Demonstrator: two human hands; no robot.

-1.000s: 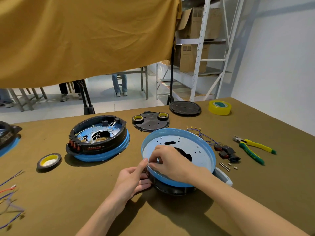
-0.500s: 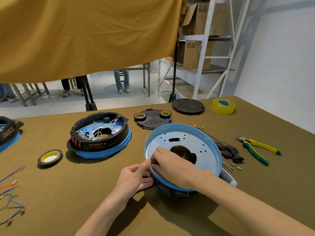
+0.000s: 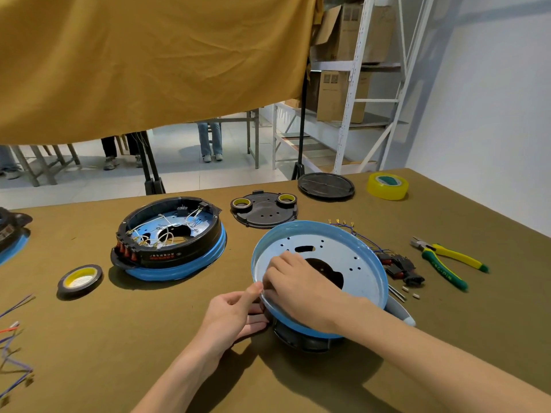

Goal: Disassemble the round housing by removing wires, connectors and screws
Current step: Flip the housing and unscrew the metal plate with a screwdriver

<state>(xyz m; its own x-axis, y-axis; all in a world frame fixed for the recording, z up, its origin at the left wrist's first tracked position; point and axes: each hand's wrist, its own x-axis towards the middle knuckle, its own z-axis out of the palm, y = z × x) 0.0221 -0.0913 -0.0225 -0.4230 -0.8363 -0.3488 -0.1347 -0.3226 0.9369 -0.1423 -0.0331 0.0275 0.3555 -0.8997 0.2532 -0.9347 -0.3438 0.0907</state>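
Observation:
A round blue-rimmed metal plate (image 3: pixel 337 248) is tilted up on a black base, its near edge raised toward me. My left hand (image 3: pixel 235 314) grips the near-left rim, thumb on top and fingers underneath against the black housing part. My right hand (image 3: pixel 295 287) lies over the plate's near inner side, fingers curled on the rim. A second round housing (image 3: pixel 170 236), black ring on a blue plate, stands to the left with white wires and red connectors inside. Removed blue wires with connectors (image 3: pixel 399 266) lie right of the tilted plate.
Yellow-green pliers (image 3: pixel 444 260) lie at the right. A black cover with two tape rolls (image 3: pixel 265 208), a black round lid (image 3: pixel 326 186) and a yellow tape roll (image 3: pixel 387 181) sit at the back. A tape roll (image 3: pixel 80 278) and loose wires (image 3: pixel 12 347) lie at the left.
The plate's near edge has risen a little and tilts more toward me. Both hands stay on its near-left rim; my view has shifted slightly.

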